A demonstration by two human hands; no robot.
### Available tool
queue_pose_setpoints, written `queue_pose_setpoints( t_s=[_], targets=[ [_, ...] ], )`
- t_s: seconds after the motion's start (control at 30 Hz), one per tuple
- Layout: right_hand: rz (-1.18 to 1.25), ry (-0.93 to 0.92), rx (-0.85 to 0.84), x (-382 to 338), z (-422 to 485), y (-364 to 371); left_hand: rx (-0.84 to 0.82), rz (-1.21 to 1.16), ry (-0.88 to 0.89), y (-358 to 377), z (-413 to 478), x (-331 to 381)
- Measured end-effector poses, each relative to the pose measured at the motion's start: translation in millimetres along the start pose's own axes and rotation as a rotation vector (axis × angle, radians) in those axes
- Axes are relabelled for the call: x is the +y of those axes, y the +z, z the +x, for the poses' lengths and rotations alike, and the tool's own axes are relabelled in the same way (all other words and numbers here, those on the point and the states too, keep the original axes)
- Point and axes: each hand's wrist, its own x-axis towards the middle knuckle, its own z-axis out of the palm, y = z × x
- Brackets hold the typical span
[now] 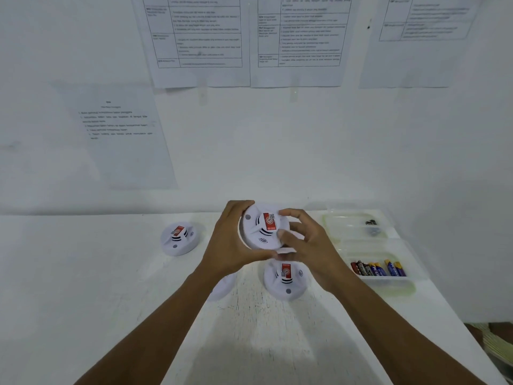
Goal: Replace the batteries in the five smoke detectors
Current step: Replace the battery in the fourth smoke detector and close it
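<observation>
Both hands hold a round white smoke detector [263, 232] with a red label above the table, its face tilted toward me. My left hand [233, 245] grips its left rim and underside. My right hand [308, 243] clasps its right edge with the fingers curled over the front. A second detector [180, 238] lies on the white table [83, 273] to the left. A third [286, 279] lies just below the held one. Part of another detector [223, 286] shows under my left forearm. More white plastic [298, 235] shows behind my right fingers.
A clear tray [385, 282] at the right holds several batteries [377, 268]. Behind it a second clear tray [333, 218] holds a few dark small items [371, 226]. Printed sheets hang on the wall [277, 148] behind the table. The table's right edge runs diagonally near the trays.
</observation>
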Motion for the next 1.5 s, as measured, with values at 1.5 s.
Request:
queue_pose_setpoints(
  t_s=[1.5],
  targets=[
    [-0.377, -0.273, 0.1, 19, 2, -12, -0.104, -0.116, 0.005, 6, -1, -14]
  ],
)
